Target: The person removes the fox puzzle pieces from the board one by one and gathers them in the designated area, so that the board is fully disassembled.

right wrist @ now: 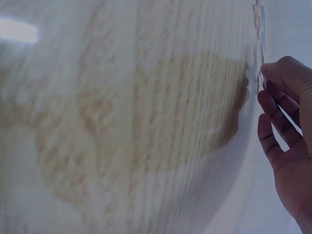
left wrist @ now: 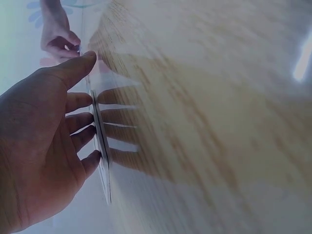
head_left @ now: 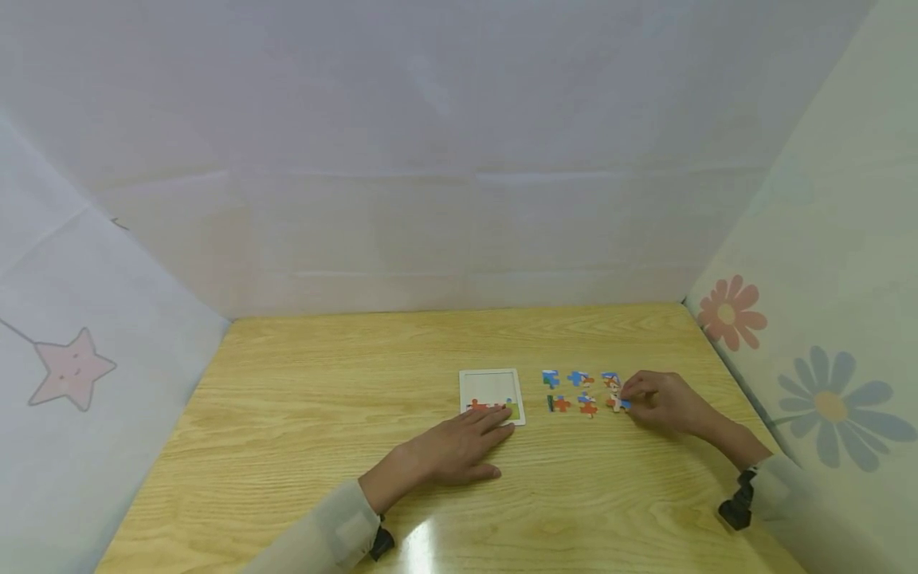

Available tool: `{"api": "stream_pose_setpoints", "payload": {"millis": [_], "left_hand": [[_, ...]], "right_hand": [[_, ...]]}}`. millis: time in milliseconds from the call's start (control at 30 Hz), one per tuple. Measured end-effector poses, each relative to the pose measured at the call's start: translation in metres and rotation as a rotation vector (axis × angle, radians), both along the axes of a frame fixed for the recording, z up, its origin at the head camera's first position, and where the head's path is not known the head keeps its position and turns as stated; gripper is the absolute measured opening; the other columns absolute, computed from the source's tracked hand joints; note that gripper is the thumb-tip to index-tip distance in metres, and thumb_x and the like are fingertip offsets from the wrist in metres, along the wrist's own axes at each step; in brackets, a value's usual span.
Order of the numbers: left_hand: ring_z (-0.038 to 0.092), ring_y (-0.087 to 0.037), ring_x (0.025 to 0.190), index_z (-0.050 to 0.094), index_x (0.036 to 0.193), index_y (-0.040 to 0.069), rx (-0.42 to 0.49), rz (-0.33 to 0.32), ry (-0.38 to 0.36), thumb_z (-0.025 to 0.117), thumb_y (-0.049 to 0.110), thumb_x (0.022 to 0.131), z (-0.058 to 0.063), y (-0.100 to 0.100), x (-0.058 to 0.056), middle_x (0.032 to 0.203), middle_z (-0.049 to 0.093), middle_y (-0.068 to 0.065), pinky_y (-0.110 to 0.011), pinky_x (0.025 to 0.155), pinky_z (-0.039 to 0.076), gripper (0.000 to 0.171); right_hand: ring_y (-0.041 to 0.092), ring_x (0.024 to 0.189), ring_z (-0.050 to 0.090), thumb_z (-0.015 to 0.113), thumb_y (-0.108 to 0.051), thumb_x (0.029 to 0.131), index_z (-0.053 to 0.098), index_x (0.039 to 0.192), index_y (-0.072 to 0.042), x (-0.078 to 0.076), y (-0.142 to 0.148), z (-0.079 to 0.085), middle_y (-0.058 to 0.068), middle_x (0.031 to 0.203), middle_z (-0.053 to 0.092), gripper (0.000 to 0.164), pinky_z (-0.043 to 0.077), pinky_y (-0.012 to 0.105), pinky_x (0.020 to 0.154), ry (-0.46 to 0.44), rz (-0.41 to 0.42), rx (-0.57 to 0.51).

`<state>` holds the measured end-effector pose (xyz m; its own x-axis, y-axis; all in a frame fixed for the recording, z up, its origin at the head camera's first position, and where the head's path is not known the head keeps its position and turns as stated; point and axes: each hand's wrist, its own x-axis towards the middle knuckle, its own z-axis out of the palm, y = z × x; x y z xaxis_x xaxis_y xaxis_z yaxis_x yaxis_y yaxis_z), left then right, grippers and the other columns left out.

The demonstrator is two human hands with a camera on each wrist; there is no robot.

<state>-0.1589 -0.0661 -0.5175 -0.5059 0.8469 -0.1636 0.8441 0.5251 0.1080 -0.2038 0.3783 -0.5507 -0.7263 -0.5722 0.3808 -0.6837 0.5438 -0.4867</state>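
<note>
My left hand (head_left: 466,446) lies with fingers extended over the near edge of a white puzzle frame (head_left: 492,372). In the left wrist view, its fingertips (left wrist: 92,158) touch the frame's edge. Red and green puzzle pieces (head_left: 511,411) sit along the bottom of the frame, partly hidden by my fingers; its upper part shows a pale bare base. Over to the right, my right hand (head_left: 663,402) pinches a jigsaw piece (head_left: 618,402) between thumb and forefinger, at the right end of the lower row of loose pieces. The right wrist view shows thumb and forefinger close together at that piece.
Loose jigsaw pieces in blue, red and white lie in two rows right of the frame, among them a blue one (head_left: 550,379) and a red one (head_left: 559,404). White cloth walls (head_left: 459,239) enclose the wooden table (head_left: 323,375) at the back and sides.
</note>
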Motion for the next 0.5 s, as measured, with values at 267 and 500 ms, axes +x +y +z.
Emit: {"api": "stream_pose_setpoints", "payload": {"millis": [267,500], "left_hand": [[0.019,-0.025,0.163,0.031,0.168,0.011,-0.003,-0.001,0.005,0.049,0.054,0.11,0.0002,0.0005,0.0005,0.176,0.02,-0.011,-0.042,0.13,0.025,0.075],[0.021,-0.027,0.163,0.031,0.167,0.008,0.001,-0.008,0.025,0.05,0.054,0.11,0.0021,0.0016,0.0028,0.176,0.022,-0.013,-0.041,0.13,0.024,0.076]], "right_hand": [[0.01,0.089,0.071,0.087,0.008,0.078,0.082,0.097,-0.013,0.0028,0.0018,-0.0041,-0.003,0.102,0.074,0.029,0.059,0.026,0.071,-0.057,-0.034,0.022],[0.013,0.087,0.069,0.089,0.006,0.079,0.082,0.098,-0.013,0.0029,0.0006,-0.0043,-0.003,0.102,0.073,0.028,0.059,0.027,0.068,-0.054,-0.026,0.037]]}}
